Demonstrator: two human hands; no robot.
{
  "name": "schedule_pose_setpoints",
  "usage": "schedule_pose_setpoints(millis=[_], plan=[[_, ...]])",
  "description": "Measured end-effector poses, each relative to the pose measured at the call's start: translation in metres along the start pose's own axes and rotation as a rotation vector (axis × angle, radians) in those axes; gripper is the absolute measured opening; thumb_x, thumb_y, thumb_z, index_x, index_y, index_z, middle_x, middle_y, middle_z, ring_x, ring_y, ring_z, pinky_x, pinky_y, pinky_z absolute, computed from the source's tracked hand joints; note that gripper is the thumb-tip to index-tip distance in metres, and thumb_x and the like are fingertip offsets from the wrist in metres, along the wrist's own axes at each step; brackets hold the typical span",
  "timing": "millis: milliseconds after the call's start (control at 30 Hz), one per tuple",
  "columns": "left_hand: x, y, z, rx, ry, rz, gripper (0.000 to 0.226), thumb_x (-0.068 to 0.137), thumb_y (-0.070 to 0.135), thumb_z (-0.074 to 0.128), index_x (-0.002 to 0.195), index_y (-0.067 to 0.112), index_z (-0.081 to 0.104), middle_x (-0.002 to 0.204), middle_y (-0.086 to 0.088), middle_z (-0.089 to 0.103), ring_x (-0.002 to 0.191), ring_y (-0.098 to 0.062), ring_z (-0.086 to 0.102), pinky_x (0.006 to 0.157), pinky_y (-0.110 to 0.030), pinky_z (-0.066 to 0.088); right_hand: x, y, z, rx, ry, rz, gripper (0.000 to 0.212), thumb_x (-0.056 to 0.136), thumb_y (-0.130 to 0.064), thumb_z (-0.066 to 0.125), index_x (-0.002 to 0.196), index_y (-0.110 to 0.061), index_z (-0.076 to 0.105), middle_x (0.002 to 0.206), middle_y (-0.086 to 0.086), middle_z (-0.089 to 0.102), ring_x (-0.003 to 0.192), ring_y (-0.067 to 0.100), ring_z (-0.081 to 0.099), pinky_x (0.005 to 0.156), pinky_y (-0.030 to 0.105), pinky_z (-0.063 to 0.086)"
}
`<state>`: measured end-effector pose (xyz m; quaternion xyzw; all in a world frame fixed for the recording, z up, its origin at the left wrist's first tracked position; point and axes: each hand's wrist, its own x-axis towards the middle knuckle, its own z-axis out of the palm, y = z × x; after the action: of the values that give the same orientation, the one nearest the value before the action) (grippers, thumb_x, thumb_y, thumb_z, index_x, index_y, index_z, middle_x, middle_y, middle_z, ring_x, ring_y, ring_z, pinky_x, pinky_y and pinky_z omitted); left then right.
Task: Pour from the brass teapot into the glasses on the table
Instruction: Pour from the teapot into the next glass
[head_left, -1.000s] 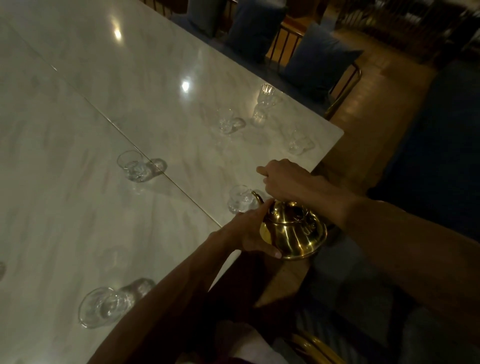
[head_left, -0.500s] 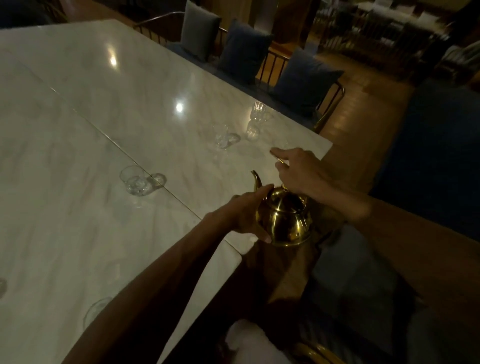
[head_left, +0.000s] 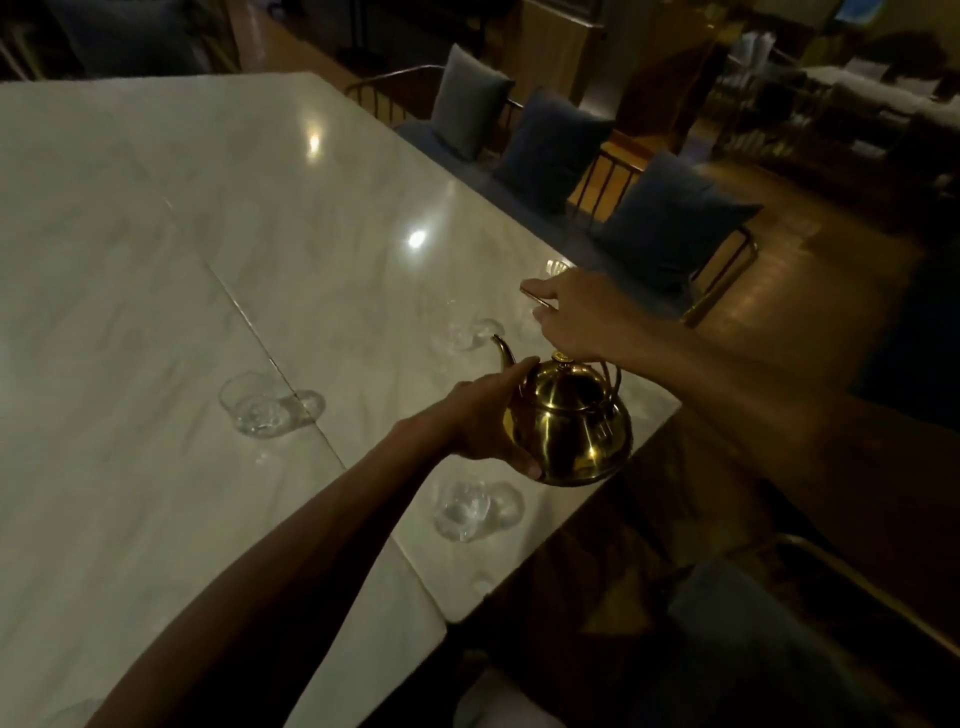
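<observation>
Head view: the brass teapot (head_left: 571, 421) was gripped by both hands (head_left: 488, 421) — handle and body — near the desk (head_left: 156, 260) edge; dim, clear glasses (head_left: 470, 512) could be overfilled or knocked.

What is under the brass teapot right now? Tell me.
The teapot is held above the table near its edge, left hand on its side, right hand on the handle. A glass stands just nearer. The tabletop directly beneath is hidden.
</observation>
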<state>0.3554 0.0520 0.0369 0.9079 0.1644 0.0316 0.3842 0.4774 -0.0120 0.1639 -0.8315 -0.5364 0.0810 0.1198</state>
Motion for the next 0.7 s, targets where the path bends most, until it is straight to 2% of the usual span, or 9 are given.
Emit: schedule_pose_setpoints(millis=[133, 333, 433, 533, 633, 700], plan=[[0.043, -0.016, -0.001, -0.036, 0.045, -0.089, 0.131, 0.063, 0.046, 0.093, 0.162, 0.029, 0.009, 0.159, -0.002, 0.041, 0.146, -0.028, 0.039, 0.118, -0.052, 0.035, 0.049, 0.024, 0.001, 0.005, -0.058, -0.080, 0.045, 0.100, -0.019, 0.049, 0.144, -0.022, 0.046, 0.149, 0.004, 0.046, 0.122, 0.022, 0.057, 0.089, 0.026, 0.046], [0.092, -0.032, -0.010, -0.123, 0.104, -0.193, 0.125, 0.063, 0.042, 0.094, 0.159, 0.030, 0.015, 0.156, -0.001, 0.044, 0.144, -0.027, 0.042, 0.115, -0.053, 0.040, 0.116, 0.046, 0.005, -0.060, -0.169, -0.235, 0.043, 0.100, -0.016, 0.047, 0.143, -0.019, 0.047, 0.143, 0.011, 0.051, 0.119, 0.026, 0.058, 0.086, 0.027, 0.046], [0.112, -0.041, -0.013, -0.146, 0.102, -0.257, 0.131, 0.055, 0.053, 0.092, 0.159, 0.035, 0.014, 0.155, 0.001, 0.046, 0.143, -0.027, 0.043, 0.113, -0.056, 0.041, 0.146, 0.058, 0.016, -0.044, -0.215, -0.241, 0.046, 0.099, -0.017, 0.047, 0.144, -0.021, 0.046, 0.142, 0.009, 0.052, 0.114, 0.023, 0.060, 0.077, 0.023, 0.044], [0.132, -0.051, -0.013, -0.164, 0.083, -0.291, 0.127, 0.060, 0.041, 0.095, 0.159, 0.034, 0.015, 0.154, 0.000, 0.047, 0.141, -0.026, 0.045, 0.112, -0.055, 0.043, 0.172, 0.068, 0.026, -0.024, -0.257, -0.216, 0.048, 0.097, -0.017, 0.047, 0.145, -0.021, 0.045, 0.145, 0.007, 0.050, 0.119, 0.024, 0.057, 0.078, 0.023, 0.043], [0.147, -0.060, -0.013, -0.177, 0.080, -0.326, 0.127, 0.055, 0.046, 0.094, 0.156, 0.038, 0.017, 0.152, 0.001, 0.049, 0.140, -0.027, 0.046, 0.110, -0.055, 0.045, 0.194, 0.073, 0.034, -0.035, -0.308, -0.211, 0.051, 0.095, -0.015, 0.048, 0.145, -0.021, 0.045, 0.146, 0.008, 0.048, 0.121, 0.025, 0.055, 0.079, 0.024, 0.041], [0.155, -0.064, -0.014, -0.187, 0.062, -0.370, 0.130, 0.058, 0.041, 0.095, 0.158, 0.036, 0.014, 0.154, -0.001, 0.047, 0.142, -0.027, 0.044, 0.113, -0.051, 0.042, 0.208, 0.075, 0.039, -0.042, -0.343, -0.213, 0.051, 0.095, -0.015, 0.049, 0.145, -0.022, 0.045, 0.147, 0.007, 0.047, 0.123, 0.025, 0.053, 0.083, 0.024, 0.041]])
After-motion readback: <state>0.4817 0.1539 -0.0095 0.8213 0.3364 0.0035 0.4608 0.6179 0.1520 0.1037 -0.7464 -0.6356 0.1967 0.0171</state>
